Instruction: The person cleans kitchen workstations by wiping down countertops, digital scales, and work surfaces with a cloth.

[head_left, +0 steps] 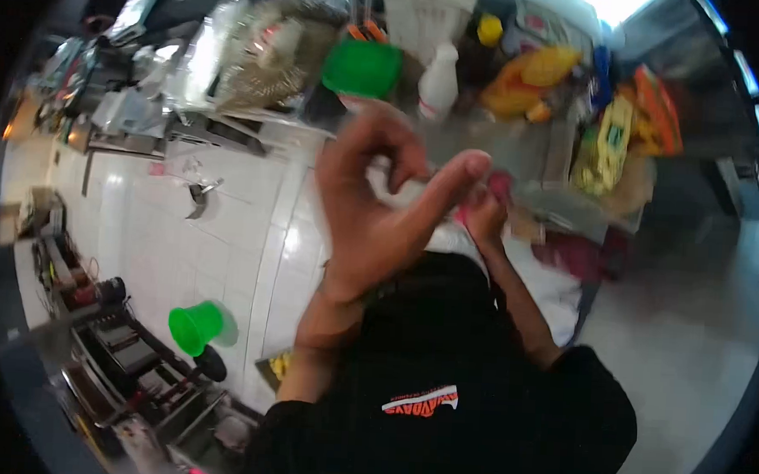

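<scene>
My left hand [382, 190] is raised in front of my body, close to the camera. Its fingers are curled and the thumb stands out apart from them, with nothing visible between. My right hand [485, 217] is lower and farther off, at the counter's near edge, its fingers closed round a pink thing [500, 185] that may be cloth; blur and its small size hide the kind. Beyond the hands, a white bottle [439, 84] stands on the counter beside a green-lidded container [362, 69].
Yellow packets [606, 146], an orange bag [658, 110] and clear plastic bags [273, 55] crowd the counter. A green bucket [195, 327] stands on the tiled floor [225, 229] at left, near a dark metal rack [133, 353]. A dustpan-like object [199, 200] lies on the tiles.
</scene>
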`<state>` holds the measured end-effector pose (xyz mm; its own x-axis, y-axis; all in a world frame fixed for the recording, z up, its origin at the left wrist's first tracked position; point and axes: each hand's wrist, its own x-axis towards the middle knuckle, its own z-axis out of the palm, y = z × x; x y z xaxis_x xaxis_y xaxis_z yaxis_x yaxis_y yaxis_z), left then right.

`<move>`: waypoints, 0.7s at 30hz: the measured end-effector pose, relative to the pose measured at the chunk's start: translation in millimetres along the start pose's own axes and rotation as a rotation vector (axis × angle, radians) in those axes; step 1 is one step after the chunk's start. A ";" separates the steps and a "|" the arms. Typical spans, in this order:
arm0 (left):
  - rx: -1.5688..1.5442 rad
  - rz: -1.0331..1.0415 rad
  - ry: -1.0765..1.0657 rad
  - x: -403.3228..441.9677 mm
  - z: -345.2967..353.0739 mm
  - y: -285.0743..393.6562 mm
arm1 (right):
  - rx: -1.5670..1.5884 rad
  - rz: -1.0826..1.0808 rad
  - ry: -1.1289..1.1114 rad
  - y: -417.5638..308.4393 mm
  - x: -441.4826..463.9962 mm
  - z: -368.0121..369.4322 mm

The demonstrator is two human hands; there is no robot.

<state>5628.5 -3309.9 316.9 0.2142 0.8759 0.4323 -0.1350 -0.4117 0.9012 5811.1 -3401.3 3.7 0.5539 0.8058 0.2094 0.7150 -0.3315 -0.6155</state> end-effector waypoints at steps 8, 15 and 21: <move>-0.309 0.301 -0.321 51.7 4.6 -2.0 | -0.176 0.048 -0.020 8.0 2.6 33.5; -0.502 0.350 -0.538 80.3 6.5 -8.6 | -0.144 0.335 -0.109 -9.1 -0.9 21.7; -0.590 0.348 -0.602 146.4 -14.0 -44.9 | -0.203 0.327 0.020 -23.5 -5.3 27.0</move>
<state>5652.4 -3159.7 339.3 0.5154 0.3788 0.7687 -0.7238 -0.2877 0.6271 5779.9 -3384.5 -3.5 0.7734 0.6325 0.0428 0.5679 -0.6613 -0.4901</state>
